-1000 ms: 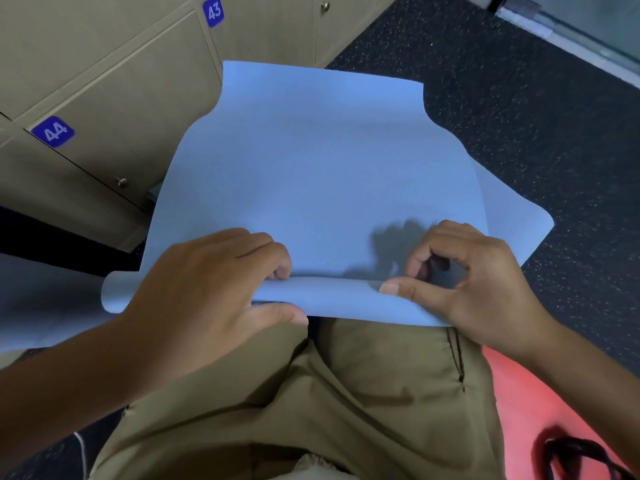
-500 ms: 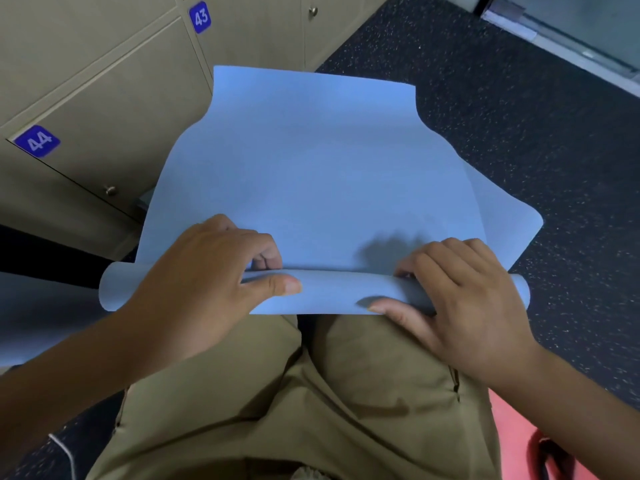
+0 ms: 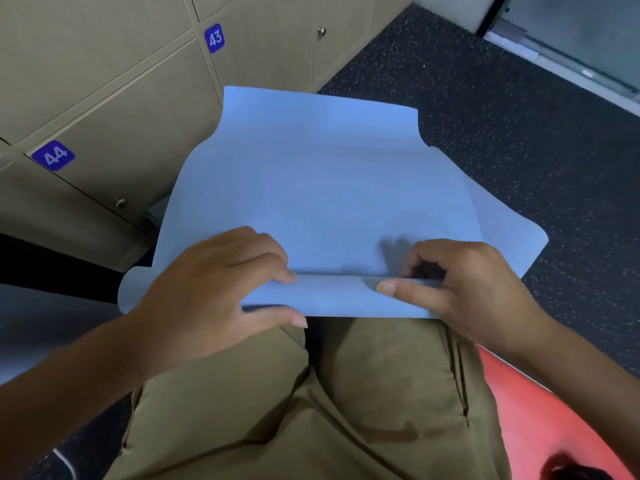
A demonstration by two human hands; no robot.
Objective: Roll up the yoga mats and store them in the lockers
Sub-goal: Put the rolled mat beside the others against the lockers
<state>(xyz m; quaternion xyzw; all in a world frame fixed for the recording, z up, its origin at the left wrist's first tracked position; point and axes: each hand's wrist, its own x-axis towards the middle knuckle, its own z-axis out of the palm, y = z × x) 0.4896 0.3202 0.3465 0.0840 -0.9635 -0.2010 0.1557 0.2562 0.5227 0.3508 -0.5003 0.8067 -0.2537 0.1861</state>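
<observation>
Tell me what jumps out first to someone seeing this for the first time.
The big light blue yoga mat fills the middle, spread from the person's lap out over the dark speckled floor. At its near edge, the left hand and right hand both grip the started roll, fingers curled over it. Behind, at upper left, stand beige lockers with blue number tags 43 and 44.

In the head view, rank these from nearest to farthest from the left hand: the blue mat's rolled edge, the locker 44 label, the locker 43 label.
1. The rolled edge of the blue mat, gripped by the left hand.
2. Locker 44 label, up and to the left.
3. Locker 43 label, farther up, near the top.
</observation>
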